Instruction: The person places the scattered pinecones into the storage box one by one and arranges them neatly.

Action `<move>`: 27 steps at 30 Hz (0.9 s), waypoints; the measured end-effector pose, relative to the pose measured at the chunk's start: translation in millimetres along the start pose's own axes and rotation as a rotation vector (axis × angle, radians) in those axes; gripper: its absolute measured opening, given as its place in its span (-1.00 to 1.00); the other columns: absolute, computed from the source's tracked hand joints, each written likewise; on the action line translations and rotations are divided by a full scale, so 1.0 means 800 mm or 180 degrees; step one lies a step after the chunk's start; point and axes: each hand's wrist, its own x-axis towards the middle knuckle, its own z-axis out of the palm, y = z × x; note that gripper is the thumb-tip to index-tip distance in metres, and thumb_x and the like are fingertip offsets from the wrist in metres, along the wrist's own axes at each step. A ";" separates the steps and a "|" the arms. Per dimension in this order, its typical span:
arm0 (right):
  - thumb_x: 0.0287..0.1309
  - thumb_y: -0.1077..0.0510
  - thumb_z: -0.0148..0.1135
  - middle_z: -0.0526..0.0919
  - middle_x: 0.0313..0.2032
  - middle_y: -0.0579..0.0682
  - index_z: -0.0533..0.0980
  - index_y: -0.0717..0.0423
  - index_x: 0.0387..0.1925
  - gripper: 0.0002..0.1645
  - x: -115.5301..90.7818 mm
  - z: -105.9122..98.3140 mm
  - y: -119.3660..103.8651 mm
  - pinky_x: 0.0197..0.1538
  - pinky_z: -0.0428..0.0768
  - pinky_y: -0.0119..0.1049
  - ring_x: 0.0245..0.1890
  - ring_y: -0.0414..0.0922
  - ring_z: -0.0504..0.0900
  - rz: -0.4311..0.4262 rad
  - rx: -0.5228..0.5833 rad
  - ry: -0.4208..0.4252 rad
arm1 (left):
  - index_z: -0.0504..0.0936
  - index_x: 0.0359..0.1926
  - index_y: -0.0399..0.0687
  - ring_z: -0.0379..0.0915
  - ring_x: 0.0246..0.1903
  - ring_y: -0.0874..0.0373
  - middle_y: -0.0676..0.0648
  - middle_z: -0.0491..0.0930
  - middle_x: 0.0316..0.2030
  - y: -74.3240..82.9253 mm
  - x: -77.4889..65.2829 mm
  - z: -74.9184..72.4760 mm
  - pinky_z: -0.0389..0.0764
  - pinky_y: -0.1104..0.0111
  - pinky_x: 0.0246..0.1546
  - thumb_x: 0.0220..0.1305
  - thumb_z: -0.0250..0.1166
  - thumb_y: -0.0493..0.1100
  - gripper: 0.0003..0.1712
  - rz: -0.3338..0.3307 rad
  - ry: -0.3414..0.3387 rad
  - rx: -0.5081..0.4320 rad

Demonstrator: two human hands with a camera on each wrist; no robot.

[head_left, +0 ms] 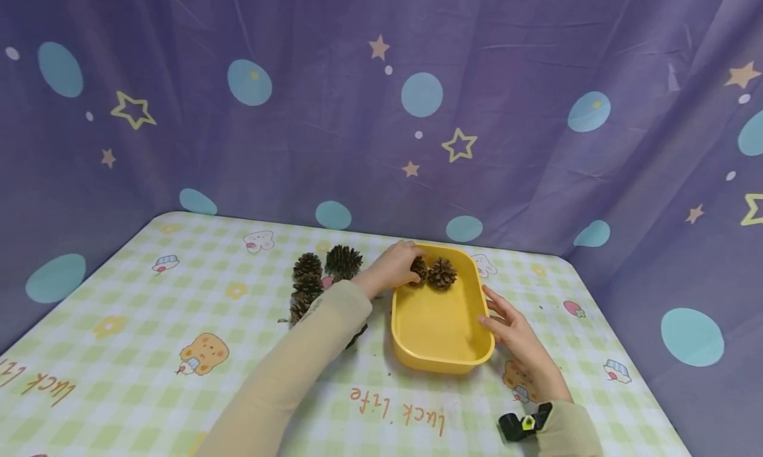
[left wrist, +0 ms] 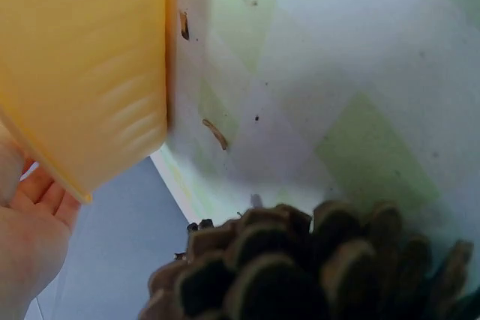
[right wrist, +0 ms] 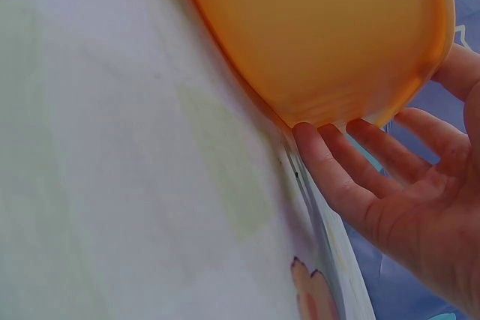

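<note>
**Pinecones: light, woody, best held round the middle**

Left hand (head_left: 390,267) reaches over the left wall of the yellow plastic bin (head_left: 440,328), thumb and fingers curled round a pinecone (head_left: 420,270) at the bin's far-left corner; whether that cone touches the floor cannot be told. A second pinecone (head_left: 442,274) sits just beside it. Right hand (head_left: 517,334) grips the bin's right wall, thumb at the rim, fingers outside. Bin stands near the far edge of the tabletop (head_left: 250,364); more pinecones (head_left: 306,286) lie left of it, partly hidden by the forearm.

Handling, estimated: cones light and stiff, rough enough not to slip; scale tips probably brittle. Brown fragments (left wrist: 215,134) on the tabletop may be shed bits. Suggested hold: light pinch across the widest girth. Bin likely light, smooth, easily shifted; brace by a side wall.
</note>
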 end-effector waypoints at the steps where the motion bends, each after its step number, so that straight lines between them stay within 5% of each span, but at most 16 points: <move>1: 0.19 0.12 0.12 0.17 0.29 0.20 0.00 -0.13 0.39 -0.20 0.000 0.000 0.000 -0.15 0.60 -0.35 0.13 0.08 0.42 -0.0006 -0.0011 -0.0003 | 0.44 0.16 -0.08 0.30 0.13 0.01 -0.08 0.44 0.09 0.000 -0.001 -0.001 0.35 0.25 0.17 0.10 0.32 -0.07 -0.42 -0.0010 0.0003 -0.0035; 14: 0.20 0.11 0.12 0.18 0.28 0.20 -0.01 -0.13 0.39 -0.20 0.001 -0.002 0.003 -0.16 0.59 -0.37 0.07 -0.04 0.48 -0.0025 -0.0050 -0.0057 | 0.46 0.16 -0.05 0.31 0.15 0.07 -0.04 0.42 0.13 0.008 -0.028 -0.029 0.35 0.25 0.18 0.14 0.29 -0.07 -0.46 0.0177 0.0055 -0.0305; 21: 0.19 0.10 0.13 0.18 0.28 0.21 0.00 -0.13 0.39 -0.20 0.001 0.001 0.001 -0.10 0.58 -0.35 0.17 0.13 0.36 0.0008 -0.0036 -0.0042 | 0.47 0.14 -0.01 0.37 0.09 0.11 -0.02 0.45 0.10 0.013 -0.054 -0.049 0.43 0.29 0.10 0.15 0.27 -0.06 -0.49 0.0328 0.0163 -0.0402; 27: 0.21 0.12 0.11 0.16 0.29 0.20 -0.02 -0.14 0.40 -0.20 -0.001 0.002 -0.001 -0.08 0.57 -0.35 0.14 0.09 0.40 0.0015 -0.0064 -0.0055 | 0.51 0.09 0.03 0.41 0.03 0.12 0.01 0.50 0.02 0.010 -0.071 -0.055 0.45 0.31 0.06 0.15 0.28 -0.05 -0.54 0.0390 0.0269 -0.0437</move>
